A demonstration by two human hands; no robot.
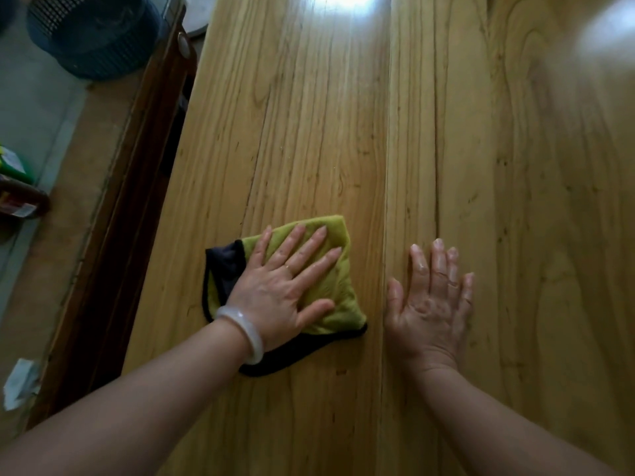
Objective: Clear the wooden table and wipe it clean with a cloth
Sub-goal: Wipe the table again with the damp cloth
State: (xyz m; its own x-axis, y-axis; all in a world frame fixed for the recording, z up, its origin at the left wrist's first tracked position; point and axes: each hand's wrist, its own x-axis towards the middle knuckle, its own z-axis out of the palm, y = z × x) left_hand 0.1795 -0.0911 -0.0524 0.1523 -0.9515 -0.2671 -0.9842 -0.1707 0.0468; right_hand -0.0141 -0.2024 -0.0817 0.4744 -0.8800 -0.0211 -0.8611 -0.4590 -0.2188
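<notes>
Cloth (319,269) first: we see a soft, nappy rag, yellow-green on its upper face, dark grey to black on the underside and along a bound dark hem; it is folded roughly into a rumpled quadrilateral, one dark flap turned out at its left and a dark edge curling out beneath the wrist. It lies flat on the wooden table (343,132), nearer the table's left edge than its right, and in the near half of the top as we look along it.

Our left hand (278,297) lies palm down upon the cloth, fingers spread wide and straight, thumb out to the right, pressing the fabric to the wood; a pale, smooth, translucent bangle (244,333) circles that wrist. Our right hand (431,300) rests flat on bare wood just beside the cloth, not touching it, fingers extended and close together, gripping nothing; its skin glistens as if wet.

We note the tabletop is of long, pale golden planks with flowing grain, small dark flecks and narrow seams running lengthwise; its varnish throws back a bright glare at the far end. Beyond the left edge stands a dark brown wooden rail (130,187); farther off on the floor, a blue perforated plastic basket (92,32).
</notes>
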